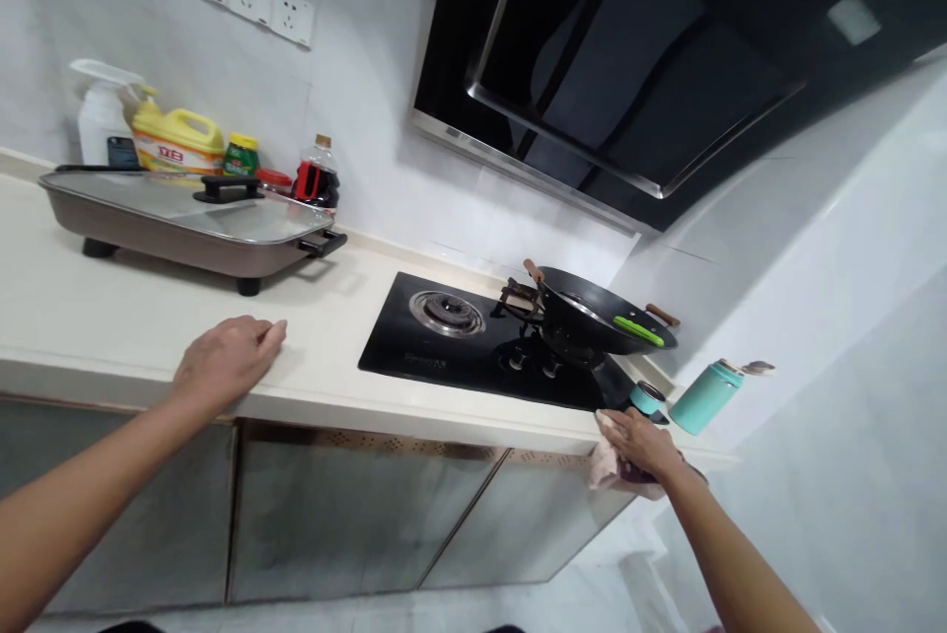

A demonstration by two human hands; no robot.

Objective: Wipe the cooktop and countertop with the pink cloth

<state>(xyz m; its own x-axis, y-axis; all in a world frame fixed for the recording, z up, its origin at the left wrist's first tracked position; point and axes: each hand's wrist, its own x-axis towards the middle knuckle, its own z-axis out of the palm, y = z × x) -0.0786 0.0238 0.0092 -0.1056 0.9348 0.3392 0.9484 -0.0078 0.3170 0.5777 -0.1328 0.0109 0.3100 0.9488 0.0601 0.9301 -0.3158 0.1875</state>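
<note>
My left hand (231,357) rests on the countertop (326,303) near its front edge, fingers curled in a loose fist, with nothing visible in it. In front of it stands an electric pan (178,239) with a glass lid. At the right end of the counter, my right hand (640,441) is closed on a pale cloth (605,467), which hangs over the front edge. A dark part of the cloth shows below the fingers. Just beyond this hand are a small turquoise cup (647,399) and a turquoise bottle (706,398).
Between my hands lies a black gas hob (451,352), with a wok (599,313) and a green-handled utensil (637,330) on its right burner. Against the wall stand a spray bottle (104,120), a yellow jug (178,142) and a sauce bottle (318,175). A black range hood (592,71) overhangs.
</note>
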